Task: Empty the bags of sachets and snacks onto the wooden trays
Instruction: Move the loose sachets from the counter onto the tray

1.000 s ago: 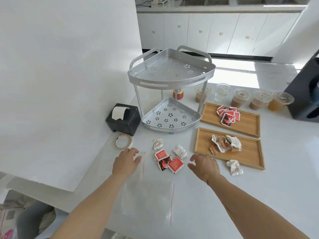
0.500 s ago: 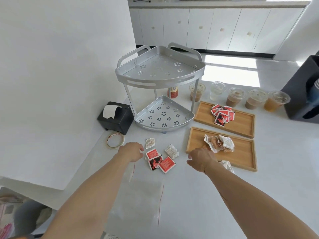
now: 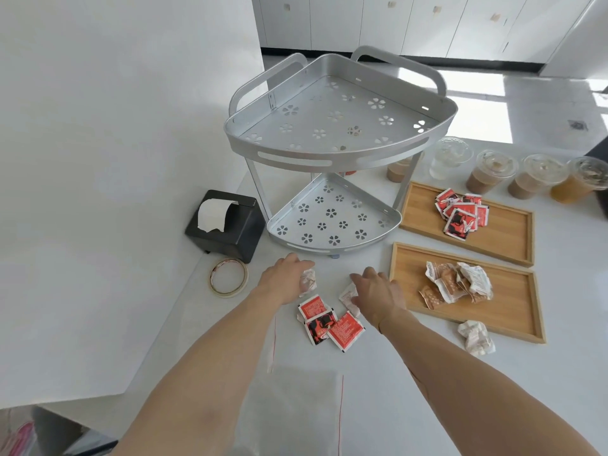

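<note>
Left hand [image 3: 285, 275] covers the left part of a white snack packet [image 3: 308, 282]; whether its fingers curl on the packet cannot be told. Right hand [image 3: 378, 295] hides most of a second white packet [image 3: 348, 295]; its grip is equally unclear. The clear plastic bag [image 3: 292, 413] runs off the bottom edge. The rack's top shelf [image 3: 329, 139] hides part of one brown drink cup [image 3: 398, 170] and most of a red item [image 3: 350, 172]. The rightmost cup [image 3: 582, 182] is cut by the right edge. Print on the red sachets [image 3: 329, 324] is too small to read.
</note>
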Tool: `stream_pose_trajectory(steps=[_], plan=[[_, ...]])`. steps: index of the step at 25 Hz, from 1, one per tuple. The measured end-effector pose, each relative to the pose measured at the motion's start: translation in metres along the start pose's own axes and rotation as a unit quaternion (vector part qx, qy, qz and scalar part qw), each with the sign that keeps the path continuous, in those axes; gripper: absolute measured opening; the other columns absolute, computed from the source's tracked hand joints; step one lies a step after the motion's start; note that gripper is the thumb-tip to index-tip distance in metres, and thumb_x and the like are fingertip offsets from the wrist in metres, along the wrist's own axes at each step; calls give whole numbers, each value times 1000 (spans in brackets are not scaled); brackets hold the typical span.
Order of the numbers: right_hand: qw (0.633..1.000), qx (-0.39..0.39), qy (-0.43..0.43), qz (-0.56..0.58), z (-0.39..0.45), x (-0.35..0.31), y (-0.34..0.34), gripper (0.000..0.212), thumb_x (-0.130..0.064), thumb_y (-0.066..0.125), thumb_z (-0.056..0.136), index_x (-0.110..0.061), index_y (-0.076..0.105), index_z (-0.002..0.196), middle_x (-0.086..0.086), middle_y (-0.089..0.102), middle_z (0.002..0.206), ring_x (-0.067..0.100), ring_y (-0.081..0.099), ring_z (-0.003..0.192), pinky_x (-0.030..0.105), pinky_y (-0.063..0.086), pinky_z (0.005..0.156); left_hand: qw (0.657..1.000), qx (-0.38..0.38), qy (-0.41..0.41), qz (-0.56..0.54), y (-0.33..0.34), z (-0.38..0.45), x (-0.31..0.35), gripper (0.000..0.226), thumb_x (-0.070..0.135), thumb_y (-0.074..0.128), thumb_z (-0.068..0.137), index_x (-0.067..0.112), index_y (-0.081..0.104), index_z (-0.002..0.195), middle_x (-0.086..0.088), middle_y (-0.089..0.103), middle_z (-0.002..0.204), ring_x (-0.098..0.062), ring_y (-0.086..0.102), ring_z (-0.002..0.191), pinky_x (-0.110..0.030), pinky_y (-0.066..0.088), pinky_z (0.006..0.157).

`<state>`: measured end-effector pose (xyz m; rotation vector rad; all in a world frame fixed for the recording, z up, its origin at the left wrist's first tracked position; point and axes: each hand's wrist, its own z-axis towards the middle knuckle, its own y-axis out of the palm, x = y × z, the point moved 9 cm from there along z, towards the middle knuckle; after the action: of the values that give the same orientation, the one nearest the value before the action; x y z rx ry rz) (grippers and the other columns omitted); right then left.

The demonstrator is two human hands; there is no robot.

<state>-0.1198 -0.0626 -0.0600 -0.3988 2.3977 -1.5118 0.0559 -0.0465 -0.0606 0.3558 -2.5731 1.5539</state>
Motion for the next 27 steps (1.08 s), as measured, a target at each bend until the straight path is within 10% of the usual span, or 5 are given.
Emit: stream_pose_trajectory(steps=[10, 15, 27], plan=[[988, 8, 51, 143, 0, -1, 11, 39, -13, 53, 90, -19, 49, 128, 8, 48, 123, 29, 50, 110, 39, 50, 83, 995, 4, -29, -101, 8, -6, -19, 12, 18, 59, 87, 22, 50, 93, -3, 61, 101, -21, 54, 85, -35, 46, 67], [994, -17, 39, 102, -11, -7, 13, 42, -6, 61, 87, -17, 50, 126, 9, 44, 124, 30, 53, 106, 39, 54, 82, 993, -95, -38, -64, 20, -31, -31, 28, 14, 50, 92, 28, 56, 116, -4, 60, 120, -24, 58, 97, -36, 51, 75], [988, -7, 83, 131, -41, 24, 31, 44, -5, 50, 90, -26, 45, 129, 6, 66, 106, 27, 54, 110, 33, 42, 71, 989, -71, 17, -127, 41, -39, 0, 70, 20, 80, 72, 38, 53, 134, 6, 60, 134, -19, 56, 120, -39, 48, 98]])
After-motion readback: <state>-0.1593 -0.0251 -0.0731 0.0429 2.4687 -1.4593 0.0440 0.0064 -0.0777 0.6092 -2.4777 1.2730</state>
